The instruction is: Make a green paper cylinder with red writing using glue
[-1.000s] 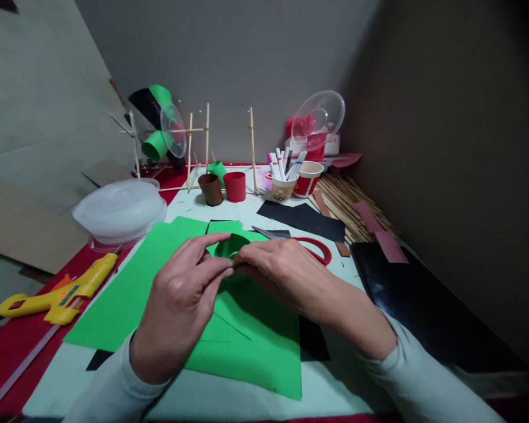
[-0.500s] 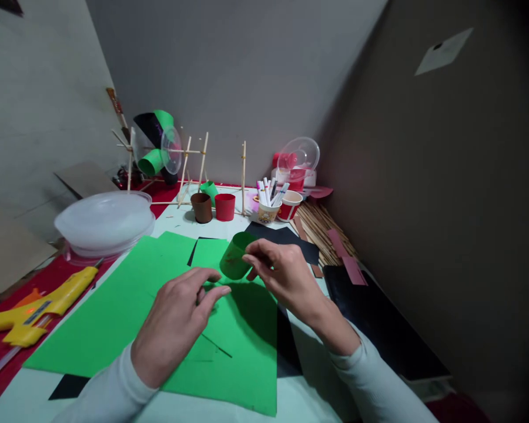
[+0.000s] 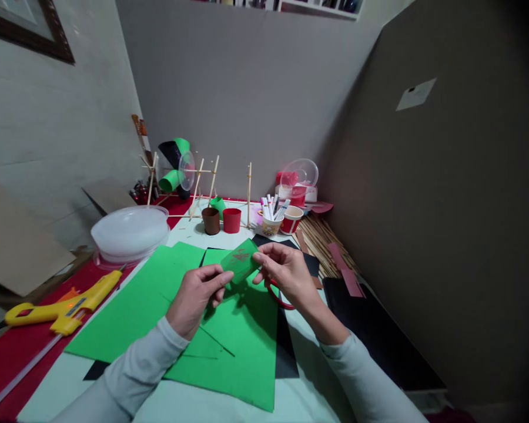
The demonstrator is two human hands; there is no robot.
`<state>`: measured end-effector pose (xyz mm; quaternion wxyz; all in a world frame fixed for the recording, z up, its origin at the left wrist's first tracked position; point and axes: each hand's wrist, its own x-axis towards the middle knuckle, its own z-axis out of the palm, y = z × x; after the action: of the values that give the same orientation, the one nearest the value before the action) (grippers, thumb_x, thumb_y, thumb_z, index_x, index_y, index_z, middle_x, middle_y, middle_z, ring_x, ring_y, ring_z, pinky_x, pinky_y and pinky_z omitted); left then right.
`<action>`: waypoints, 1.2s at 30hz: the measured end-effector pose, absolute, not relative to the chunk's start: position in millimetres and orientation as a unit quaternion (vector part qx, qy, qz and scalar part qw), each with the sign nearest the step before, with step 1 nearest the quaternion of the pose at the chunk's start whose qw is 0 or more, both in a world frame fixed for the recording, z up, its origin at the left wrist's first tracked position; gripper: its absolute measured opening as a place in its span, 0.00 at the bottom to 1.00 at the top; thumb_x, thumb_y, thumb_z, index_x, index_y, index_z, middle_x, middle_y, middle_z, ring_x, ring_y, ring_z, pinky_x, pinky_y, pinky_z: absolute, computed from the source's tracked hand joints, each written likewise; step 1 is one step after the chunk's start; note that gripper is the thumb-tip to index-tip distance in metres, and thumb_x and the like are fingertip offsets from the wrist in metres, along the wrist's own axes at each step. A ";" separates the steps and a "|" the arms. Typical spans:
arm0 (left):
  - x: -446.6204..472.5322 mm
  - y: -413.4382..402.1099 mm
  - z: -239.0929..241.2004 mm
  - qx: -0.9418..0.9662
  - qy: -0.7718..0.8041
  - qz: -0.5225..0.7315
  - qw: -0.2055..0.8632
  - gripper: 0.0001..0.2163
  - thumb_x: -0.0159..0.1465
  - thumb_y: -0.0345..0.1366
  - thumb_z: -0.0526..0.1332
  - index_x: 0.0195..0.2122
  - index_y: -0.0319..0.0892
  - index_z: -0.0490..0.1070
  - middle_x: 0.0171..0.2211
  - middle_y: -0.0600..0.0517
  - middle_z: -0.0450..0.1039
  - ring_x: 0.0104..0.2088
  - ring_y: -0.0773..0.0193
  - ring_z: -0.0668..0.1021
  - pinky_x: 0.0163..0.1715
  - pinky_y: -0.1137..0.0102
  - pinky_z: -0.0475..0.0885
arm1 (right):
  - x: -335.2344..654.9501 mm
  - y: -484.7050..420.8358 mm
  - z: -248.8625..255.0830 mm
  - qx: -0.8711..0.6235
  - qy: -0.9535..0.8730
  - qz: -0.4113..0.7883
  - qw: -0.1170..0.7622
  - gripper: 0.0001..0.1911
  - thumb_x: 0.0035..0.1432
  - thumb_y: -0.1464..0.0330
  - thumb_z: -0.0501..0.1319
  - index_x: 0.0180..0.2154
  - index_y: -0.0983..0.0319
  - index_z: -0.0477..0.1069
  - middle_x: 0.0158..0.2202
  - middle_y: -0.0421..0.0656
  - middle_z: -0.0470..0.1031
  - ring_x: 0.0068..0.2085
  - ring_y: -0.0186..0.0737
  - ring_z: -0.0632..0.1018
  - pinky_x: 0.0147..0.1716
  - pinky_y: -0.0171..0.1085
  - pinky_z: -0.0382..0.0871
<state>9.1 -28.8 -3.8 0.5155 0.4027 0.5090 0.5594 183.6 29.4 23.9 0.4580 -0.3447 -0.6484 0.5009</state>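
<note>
Between both hands is a small green cup (image 3: 240, 262) made of foam or paper sheet, pressed flat, with brown smudges on its face. The fingers of my left hand (image 3: 198, 291) pinch its lower left end. At its upper right end, my right hand (image 3: 284, 271) grips it between thumb and fingers. Beneath my right hand a red loop (image 3: 282, 298) shows, like a scissors handle; the rest of it is hidden. Below the hands lie large green sheets (image 3: 242, 352), over part of a black sheet (image 3: 286, 352).
A yellow glue gun (image 3: 83, 299) lies at left, before stacked plastic lids (image 3: 130, 232). Further back stand a brown cup (image 3: 211, 221), a red cup (image 3: 231, 221), a stick frame (image 3: 249, 194) and a marker cup (image 3: 271, 226). Wooden sticks (image 3: 324, 238) lie at right.
The green cup was round in my right hand, with my left hand apart from it; now both hands hold it flattened. The view has tilted up, and the red loop now shows.
</note>
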 end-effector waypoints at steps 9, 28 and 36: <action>2.0 -15.6 -19.4 0.401 0.531 0.526 0.529 0.13 0.69 0.40 0.63 0.29 0.40 0.67 0.17 0.65 0.57 0.12 0.77 0.56 0.11 0.78 0.52 | 175.9 28.3 10.9 -0.349 -0.669 0.472 0.456 0.19 0.60 0.52 0.64 0.33 0.62 0.71 0.24 0.39 0.75 0.21 0.38 0.81 0.15 0.29 0.67; 21.4 4.8 -21.6 0.308 0.616 0.497 0.527 0.17 0.69 0.43 0.62 0.55 0.41 0.71 0.50 0.46 0.75 0.42 0.58 0.80 0.40 0.59 0.79 | 146.1 103.3 51.1 -0.310 -0.896 0.200 0.246 0.08 0.72 0.69 0.57 0.43 0.65 0.74 0.33 0.41 0.78 0.31 0.35 0.80 0.34 0.37 0.75; 56.4 -8.6 -19.1 0.470 0.626 0.428 0.452 0.03 0.68 0.34 0.58 0.36 0.45 0.67 0.24 0.58 0.68 0.25 0.64 0.74 0.25 0.70 0.67 | 119.7 158.5 26.0 -0.304 -0.937 0.135 0.107 0.16 0.69 0.63 0.62 0.54 0.62 0.71 0.53 0.48 0.75 0.47 0.45 0.80 0.46 0.48 0.78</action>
<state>56.4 -8.6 -19.1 0.4519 0.4702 0.6259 0.4277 119.7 158.5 26.0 0.1068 -0.3039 -0.9370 0.1352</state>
